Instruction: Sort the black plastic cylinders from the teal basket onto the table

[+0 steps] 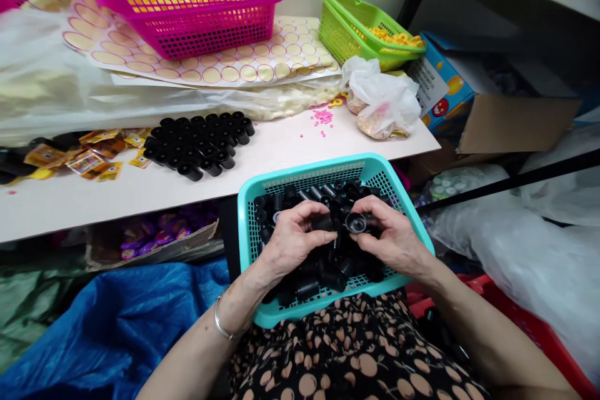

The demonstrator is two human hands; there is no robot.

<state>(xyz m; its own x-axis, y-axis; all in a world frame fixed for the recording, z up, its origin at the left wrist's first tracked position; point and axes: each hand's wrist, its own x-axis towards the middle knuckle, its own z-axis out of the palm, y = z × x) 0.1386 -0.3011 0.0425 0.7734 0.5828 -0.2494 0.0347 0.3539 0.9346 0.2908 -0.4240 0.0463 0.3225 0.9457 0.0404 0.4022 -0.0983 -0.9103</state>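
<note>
A teal basket (pixel 253 200) rests on my lap, filled with several small black plastic tubes (pixel 323 269). My left hand (pixel 293 240) is closed around a black tube (pixel 323 222) above the pile. My right hand (pixel 394 237) pinches a black round cap (pixel 356 223) next to that tube; the two pieces sit close together. A silver bangle (pixel 220 322) circles my left wrist.
On the white table (pixel 281 150) stand a cluster of upright black tubes (pixel 199 140), orange foil packets (pixel 89 156), pink beads (pixel 322 116), a white plastic bag (pixel 382 103), stacked pink baskets (pixel 187 0), a green basket (pixel 360 31). A blue tarp (pixel 107 325) lies lower left, a red crate (pixel 515 325) right.
</note>
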